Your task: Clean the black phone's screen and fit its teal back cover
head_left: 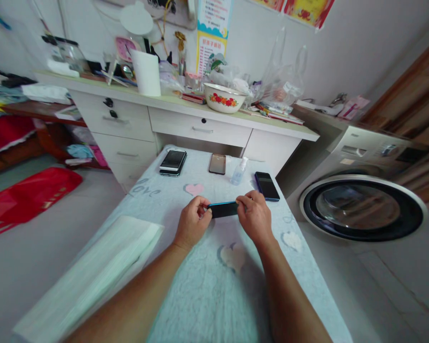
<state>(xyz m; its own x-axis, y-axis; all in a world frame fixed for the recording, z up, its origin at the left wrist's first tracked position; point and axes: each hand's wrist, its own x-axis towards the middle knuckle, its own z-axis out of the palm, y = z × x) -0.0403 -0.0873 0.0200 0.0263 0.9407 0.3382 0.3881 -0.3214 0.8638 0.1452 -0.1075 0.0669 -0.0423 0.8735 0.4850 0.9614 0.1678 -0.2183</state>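
Note:
Between my two hands is a smartphone (224, 210) with a dark face and a blue edge, held sideways above the cloth-covered table (207, 286). My left hand (195, 220) pinches its left end between thumb and fingers. Its right end is gripped by my right hand (254, 215). Beyond them lie a brown translucent phone case (218, 164) and a clear spray bottle (239, 171), which stands upright. Another phone (267, 186) with a black screen rests to the right. At the far left corner sits a stack of phones (173, 162).
A folded pale cloth (93, 276) lies along the table's left side. Behind stands a white desk (200, 126) bearing a flowered enamel bowl (224, 98), a paper roll (146, 73) and plastic bags (284, 81). A washing machine (364, 157) is on the right; a red bag (32, 193) lies on the left floor.

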